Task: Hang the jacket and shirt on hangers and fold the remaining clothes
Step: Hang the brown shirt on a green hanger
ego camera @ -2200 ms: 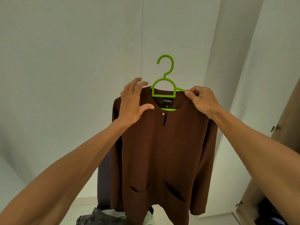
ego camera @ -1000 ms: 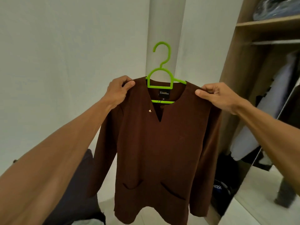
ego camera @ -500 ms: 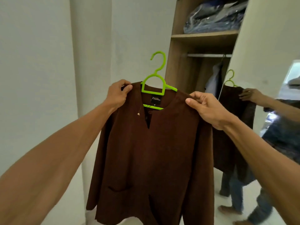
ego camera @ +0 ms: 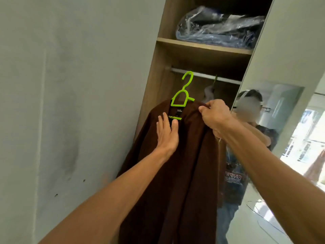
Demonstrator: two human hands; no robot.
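1. The step in hand is judged to be the hanging of the shirt. It is already on the green hanger and is held up at the left side of the open wardrobe. The hook is just in front of and below the rail, not yet over it.
2. The right hand is closed on the shirt's shoulder nearest the mirror door, and the weight appears to be carried there. Whether the hanger's arm is gripped through the cloth cannot be told.
3. The left hand is laid open on the shirt front just below the neckline, with the fingers straight. Nothing is gripped by it, and the shirt seems only to be steadied.
4. For the next move, the hook would need to be raised above the rail and lowered over it near the left end. Bare rail shows there, beside a pale garment already hung. The hook's opening would have to be turned toward the rail.
5. The shirt's hem is cut off at the bottom edge, and its far sleeve is hidden behind the body.
6. The rail's right end is covered by the mirror door, and the pale garment is mostly hidden behind the right hand.
7. The jacket and the clothes to be folded are not in view.
8. What lies in the plastic bag on the shelf cannot be made out.
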